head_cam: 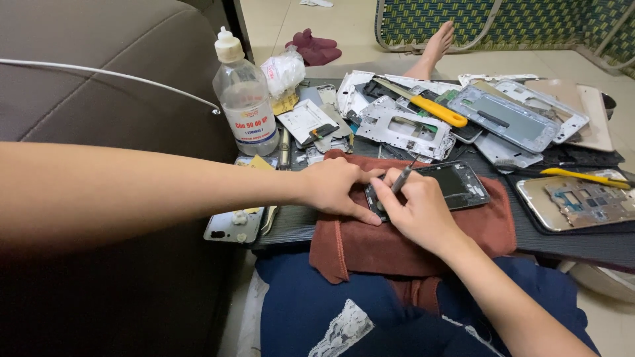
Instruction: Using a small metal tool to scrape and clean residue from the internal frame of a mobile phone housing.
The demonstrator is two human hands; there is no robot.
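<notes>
Resting position: the opened black phone [450, 186] lies flat on a rust-red cloth [397, 244] draped over the near edge of a dark board [582, 244].
Left hand [334, 187]: palm down, fingers loosely curled and close together; thumb and forefinger press on the phone's left end, pinning it to the cloth. It grips nothing.
Right hand [420, 211]: fingers pressed together in a pen-style pinch around a thin metal tool [401, 177]; the tool is tilted, its tip down at the phone's left edge, just beside the left fingertips.
Phone body: flat rectangle, rounded corners, dark matt interior with small parts exposed.
Cloth: soft nap, folded and wrinkled, hanging over the board edge onto dark blue fabric [311, 311].
Bottle [245, 99]: clear plastic, ribbed, white nozzle cap, upright at the board's far left.
Parts pile [403, 125]: silver-white phone frames, thin and perforated, overlapping behind the cloth.
Yellow-handled tool [438, 110]: smooth plastic grip, lying on the pile.
Gold phone shell [582, 201]: metallic, open face up, right of the cloth.
Sofa [99, 86]: grey-brown, smooth, at left.
</notes>
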